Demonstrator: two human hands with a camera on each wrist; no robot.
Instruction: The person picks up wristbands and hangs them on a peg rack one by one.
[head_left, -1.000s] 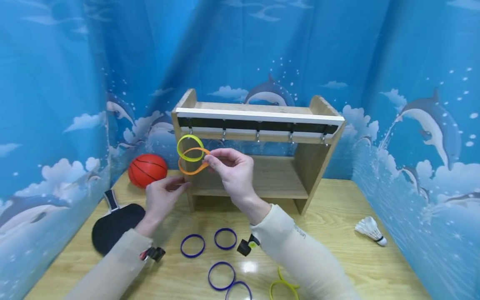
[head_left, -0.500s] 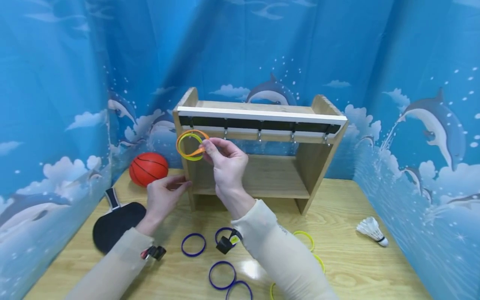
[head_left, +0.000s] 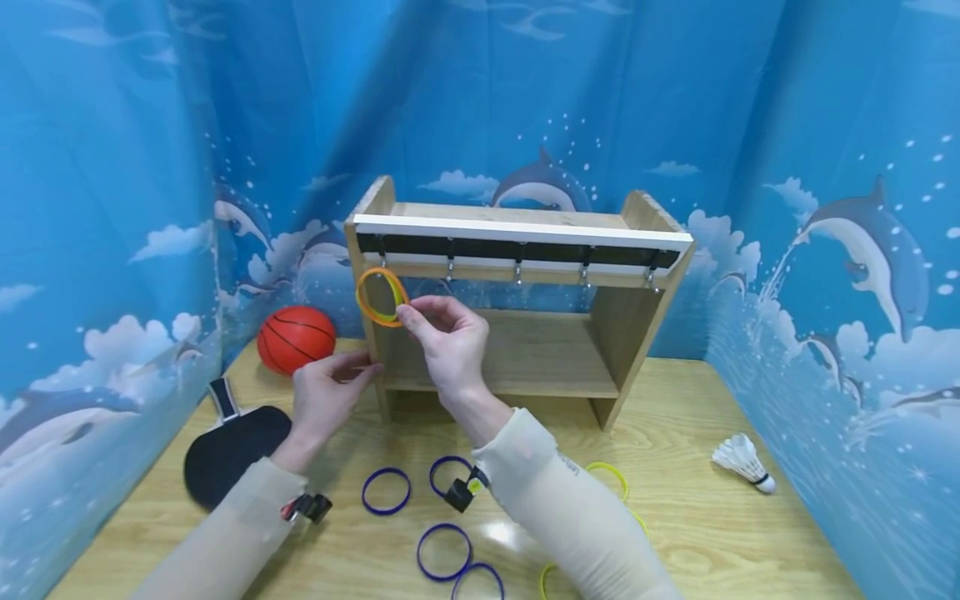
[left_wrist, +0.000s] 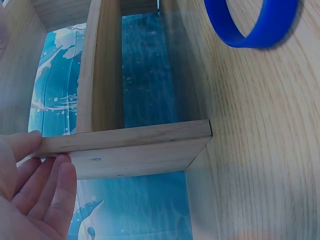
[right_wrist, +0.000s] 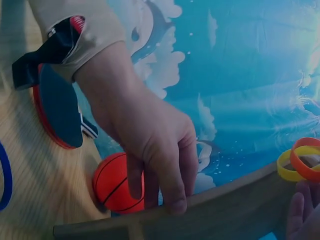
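My right hand [head_left: 452, 342] pinches the lower right edge of an orange silicone wristband [head_left: 372, 317]. The band's top reaches the leftmost hook [head_left: 383, 258] of the wooden rack [head_left: 525, 354]. A yellow wristband [right_wrist: 286, 173] hangs there too, largely overlapped by the orange one in the head view. My left hand [head_left: 326, 396] holds the front edge of the rack's left side panel [left_wrist: 125, 140], thumb on one face and fingers on the other in the left wrist view. Several more hooks [head_left: 517, 271] along the black strip carry nothing.
Several blue wristbands [head_left: 387, 512] lie on the table in front, and yellow wristbands [head_left: 619, 476] lie partly behind my right forearm. A red mini basketball [head_left: 296, 340] and a black table tennis paddle [head_left: 236, 454] are on the left. At right lies a shuttlecock [head_left: 742, 462].
My right hand has moved left, rising and then dipping slightly, bringing the orange wristband from below the yellow one up to the hook. My left hand stays on the panel.
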